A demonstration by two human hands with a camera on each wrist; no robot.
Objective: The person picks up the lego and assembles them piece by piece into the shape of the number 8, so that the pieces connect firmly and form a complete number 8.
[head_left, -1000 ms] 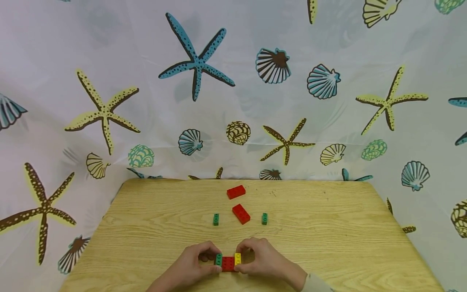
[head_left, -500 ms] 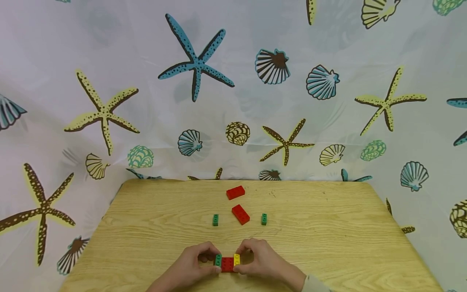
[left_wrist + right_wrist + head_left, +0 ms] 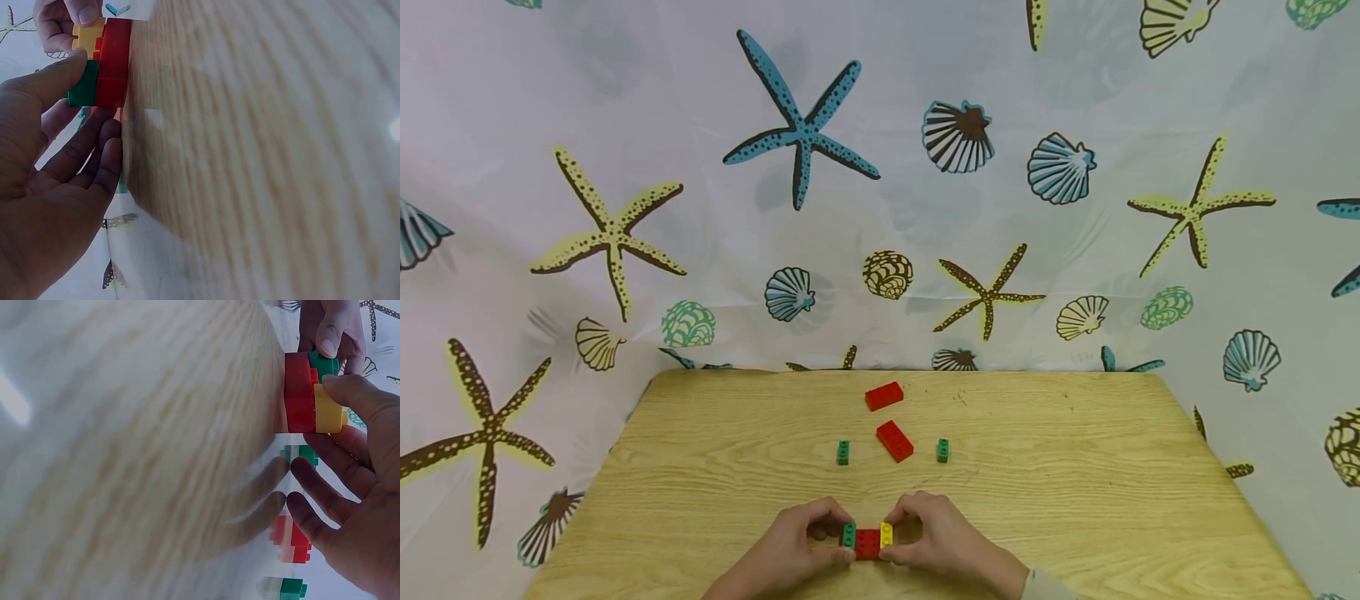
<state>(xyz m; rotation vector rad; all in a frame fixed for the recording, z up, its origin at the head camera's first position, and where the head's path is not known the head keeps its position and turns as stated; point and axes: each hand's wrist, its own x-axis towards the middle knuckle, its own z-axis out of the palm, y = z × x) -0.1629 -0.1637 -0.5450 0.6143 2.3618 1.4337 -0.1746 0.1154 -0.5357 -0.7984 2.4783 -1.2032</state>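
Left hand (image 3: 790, 550) and right hand (image 3: 943, 542) meeting at the near edge of the worktop (image 3: 1075, 500), each pinched on one end of a small brick assembly — left thumb on the green brick (image 3: 848, 534), right thumb on the yellow brick (image 3: 887, 533), both seated atop a red base brick (image 3: 868, 543) resting on the wood. Remaining fingers loosely curled behind the piece. Farther back on the worktop, well apart from the hands: two loose red bricks (image 3: 895, 440) (image 3: 883, 395) near the centre, flanked by two small green bricks (image 3: 843, 452) (image 3: 943, 450). Pale wood-grain top with rounded corners. Behind and around it, a glossy white curtain (image 3: 880, 208) printed with starfish and seashells. Bricks of hard, shiny plastic, studded on top.
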